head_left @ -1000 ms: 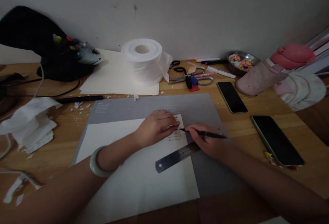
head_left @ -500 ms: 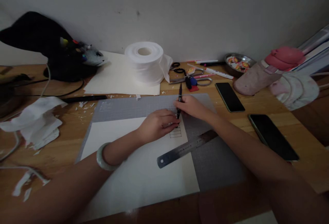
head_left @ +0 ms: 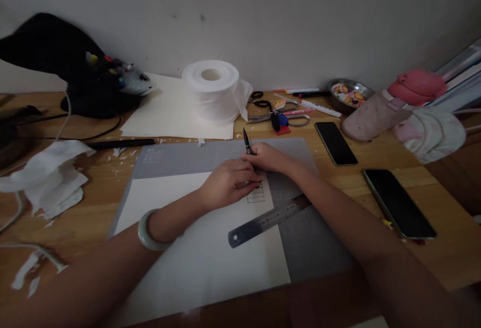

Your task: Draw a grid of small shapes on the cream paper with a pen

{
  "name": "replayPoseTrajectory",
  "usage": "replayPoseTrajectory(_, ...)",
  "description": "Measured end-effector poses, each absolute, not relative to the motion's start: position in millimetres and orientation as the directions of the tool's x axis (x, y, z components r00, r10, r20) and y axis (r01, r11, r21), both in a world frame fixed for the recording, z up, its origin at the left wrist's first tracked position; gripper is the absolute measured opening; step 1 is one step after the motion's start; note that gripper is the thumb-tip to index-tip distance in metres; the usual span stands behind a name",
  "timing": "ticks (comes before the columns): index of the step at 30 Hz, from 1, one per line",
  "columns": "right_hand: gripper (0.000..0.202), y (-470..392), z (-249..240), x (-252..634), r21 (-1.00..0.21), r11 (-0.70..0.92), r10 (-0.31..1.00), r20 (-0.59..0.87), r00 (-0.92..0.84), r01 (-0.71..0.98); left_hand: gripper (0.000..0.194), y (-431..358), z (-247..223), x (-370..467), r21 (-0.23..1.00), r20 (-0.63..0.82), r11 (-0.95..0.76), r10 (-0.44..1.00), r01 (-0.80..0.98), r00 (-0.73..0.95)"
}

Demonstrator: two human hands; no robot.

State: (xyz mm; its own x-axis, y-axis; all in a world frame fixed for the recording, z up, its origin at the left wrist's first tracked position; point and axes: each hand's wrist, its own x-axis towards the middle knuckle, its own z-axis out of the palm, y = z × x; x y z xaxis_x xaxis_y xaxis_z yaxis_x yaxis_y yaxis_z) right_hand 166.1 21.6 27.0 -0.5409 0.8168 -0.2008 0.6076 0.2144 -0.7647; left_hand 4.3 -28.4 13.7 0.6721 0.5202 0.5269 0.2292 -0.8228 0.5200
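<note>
A black marker pen (head_left: 246, 140) slants up to the left out of my right hand (head_left: 265, 157), which is closed round it. Its lower part is hidden behind my fingers. My left hand (head_left: 228, 182), a pale bangle (head_left: 147, 230) on its wrist, touches the right one. Its fingertips are pinched together, with a small dark bit showing there that I cannot make out. Beneath both hands lies a white sheet of paper (head_left: 210, 263) with a small ruled grid (head_left: 256, 196) drawn near its right edge. A metal ruler (head_left: 259, 225) rests across that edge, below the grid.
The paper lies on a grey cutting mat (head_left: 165, 160). Behind stand a tissue roll (head_left: 210, 95) and scissors (head_left: 298, 117). Two phones (head_left: 335, 142), a pink-lidded bottle (head_left: 379, 112) and a metal bowl (head_left: 351, 95) are at right. Crumpled tissue (head_left: 56, 172) and paper scraps lie left.
The marker has gone from nearly upright to leaning left, its top end lower. My right hand has shifted left, closer against my left hand, which has barely moved.
</note>
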Motion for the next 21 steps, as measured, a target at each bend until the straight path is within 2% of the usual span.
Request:
replayPoseTrajectory(6,0.033,21.3,29.1,163.7,-0.716,0.255,0.802,-0.219,-0.555,0.65,0.015,-28.6,15.1,3.8,0.446,0.564,-0.862,0.48,0.242,0.672)
replayPoseTrajectory(13,0.028,19.5,29.0,166.1,-0.755,0.268,0.75,-0.226,-0.622,0.598,0.019,-33.7,14.1,1.9,0.47,0.473,-0.816,0.554,0.336,0.685)
replayPoseTrajectory(21,0.027,19.5,30.0,166.1,-0.741,0.259,0.755,-0.245,-0.609,0.619,0.022,-34.0,13.5,1.6,0.446,0.47,-0.816,0.564,0.369,0.679)
